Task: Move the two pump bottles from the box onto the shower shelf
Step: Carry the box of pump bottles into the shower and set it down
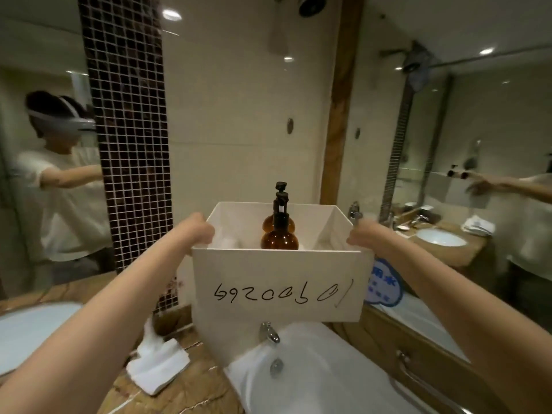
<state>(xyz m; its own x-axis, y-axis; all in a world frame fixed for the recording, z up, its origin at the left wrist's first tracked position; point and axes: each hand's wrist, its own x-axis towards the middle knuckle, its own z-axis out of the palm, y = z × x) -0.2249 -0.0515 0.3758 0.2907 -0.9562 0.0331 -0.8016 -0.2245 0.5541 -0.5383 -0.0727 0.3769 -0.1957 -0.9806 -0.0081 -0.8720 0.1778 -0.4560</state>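
Observation:
A white open-topped box (277,282) with handwritten digits on its near face is held up in the air over the bathtub. My left hand (198,230) grips its left rim and my right hand (363,237) grips its right rim. Inside stand two amber pump bottles with black pumps: the nearer bottle (279,239) and, right behind it, the farther bottle (268,224). Both are upright and near the box's middle. Their lower parts are hidden by the box wall. I cannot make out a shower shelf.
A white bathtub (316,380) with a chrome spout (269,331) lies below the box. A folded white towel (158,366) rests on the marble ledge at left. Mirrors on both sides reflect a person and a washbasin (440,237). A shower head (310,4) hangs above.

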